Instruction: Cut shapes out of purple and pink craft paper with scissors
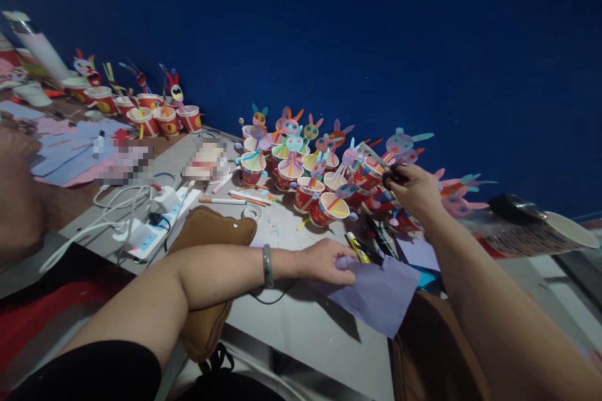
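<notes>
My left hand (pixel 327 263), with a bracelet on its wrist, pinches a sheet of purple paper (pixel 380 294) by its upper left edge. A small rounded purple bit sticks up by the thumb. My right hand (pixel 416 191) is raised above the right side of the table, closed around the black handles of scissors (pixel 391 177). Behind it stand red-and-white paper cups (pixel 329 210) with colourful rabbit-like paper figures (pixel 295 140) in them. A yellow marker or glue tube (pixel 357 247) and black pens (pixel 383 238) lie just beyond the purple sheet.
On the left are a white power strip (pixel 176 216) with cables, a brown cushion (pixel 214 232) and a tape roll (pixel 252 213). More decorated cups (pixel 164 120) stand farther left, near another person's arm (pixel 21 194). A large paper tub (pixel 540 235) lies tilted at right.
</notes>
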`<action>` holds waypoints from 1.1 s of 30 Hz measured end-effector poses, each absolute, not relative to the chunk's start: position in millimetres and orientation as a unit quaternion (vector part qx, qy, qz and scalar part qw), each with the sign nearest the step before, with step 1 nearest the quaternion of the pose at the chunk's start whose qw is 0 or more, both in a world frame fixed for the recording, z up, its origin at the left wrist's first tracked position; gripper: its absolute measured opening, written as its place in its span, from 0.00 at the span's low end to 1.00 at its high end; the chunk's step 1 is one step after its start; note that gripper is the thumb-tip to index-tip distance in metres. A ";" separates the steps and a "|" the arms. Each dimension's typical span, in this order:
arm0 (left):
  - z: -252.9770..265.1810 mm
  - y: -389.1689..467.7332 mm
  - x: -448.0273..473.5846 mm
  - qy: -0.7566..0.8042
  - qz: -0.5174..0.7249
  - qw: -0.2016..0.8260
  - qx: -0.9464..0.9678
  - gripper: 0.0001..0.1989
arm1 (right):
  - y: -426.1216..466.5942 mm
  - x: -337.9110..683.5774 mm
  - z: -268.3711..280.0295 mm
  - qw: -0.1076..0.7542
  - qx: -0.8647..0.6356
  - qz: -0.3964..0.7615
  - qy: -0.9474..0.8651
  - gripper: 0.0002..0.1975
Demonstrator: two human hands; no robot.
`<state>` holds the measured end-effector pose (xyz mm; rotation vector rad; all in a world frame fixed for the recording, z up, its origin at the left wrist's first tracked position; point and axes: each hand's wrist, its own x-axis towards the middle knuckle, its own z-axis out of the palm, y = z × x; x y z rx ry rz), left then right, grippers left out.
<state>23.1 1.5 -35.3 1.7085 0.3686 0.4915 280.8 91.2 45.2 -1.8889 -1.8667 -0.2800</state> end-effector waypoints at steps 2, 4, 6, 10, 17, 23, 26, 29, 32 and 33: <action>-36.4 1.8 24.0 0.158 0.221 0.613 0.742 0.07 | 89.0 280.7 45.5 0.231 -0.685 -0.101 -0.683 0.09; -37.1 2.0 24.8 0.158 0.221 0.614 0.741 0.07 | 86.3 280.6 46.3 0.229 -0.684 -0.100 -0.685 0.09; -37.2 1.8 24.9 0.159 0.215 0.617 0.740 0.06 | 83.3 280.3 47.1 0.227 -0.685 -0.099 -0.686 0.09; -35.6 0.8 23.4 0.172 0.203 0.615 0.742 0.06 | 78.3 278.8 47.5 0.227 -0.687 -0.095 -0.684 0.09; -35.7 0.8 23.1 0.165 0.205 0.602 0.754 0.07 | 72.6 275.2 45.3 0.238 -0.686 -0.084 -0.682 0.08; -38.7 2.0 24.0 0.159 0.215 0.569 0.778 0.10 | 66.3 271.2 44.0 0.244 -0.682 -0.072 -0.686 0.10; -39.7 1.6 24.0 0.156 0.223 0.567 0.777 0.09 | 63.2 268.6 42.4 0.248 -0.680 -0.068 -0.686 0.11; -40.5 1.4 23.7 0.154 0.232 0.566 0.776 0.11 | 60.9 266.1 42.0 0.258 -0.679 -0.064 -0.685 0.11; -39.7 1.6 23.0 0.153 0.222 0.573 0.774 0.10 | 59.1 264.7 44.0 0.275 -0.677 -0.061 -0.679 0.10; -39.1 1.5 22.7 0.154 0.217 0.578 0.772 0.09 | 58.1 264.8 45.0 0.283 -0.677 -0.060 -0.677 0.10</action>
